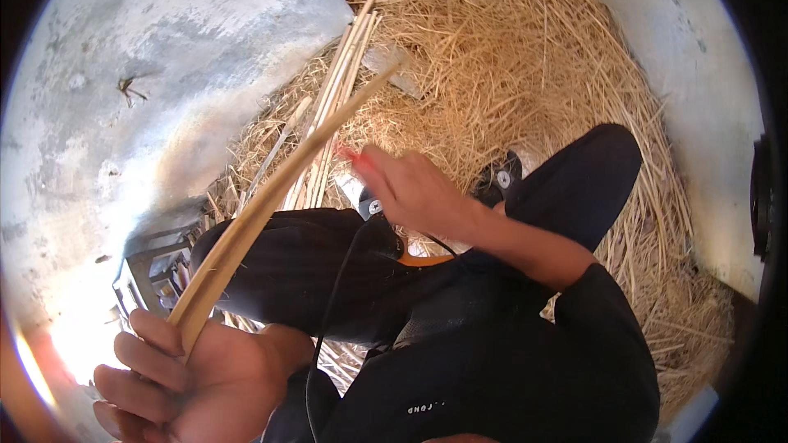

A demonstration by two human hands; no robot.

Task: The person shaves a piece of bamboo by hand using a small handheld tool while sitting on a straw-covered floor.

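Note:
My left hand (193, 385), at the lower left, has its fingers closed round the near end of a long, pale bamboo strip (261, 201). The strip slants up and away to the right, narrowing to a thin far end. Just right of its middle is my right hand (419, 193), closed, with a small red thing (357, 159) showing at its fingers. Blur and the fingers hide what kind of thing that is. Beneath the held strip, a bundle of similar thin strips (338, 74) lies on the straw.
Loose straw (517, 49) covers the floor ahead and to the right. Pale, stained walls (180, 57) rise on both sides. A small dark frame with things in it (160, 271) stands by my left knee. My bent legs and a thin black cable (331, 299) lie between my arms.

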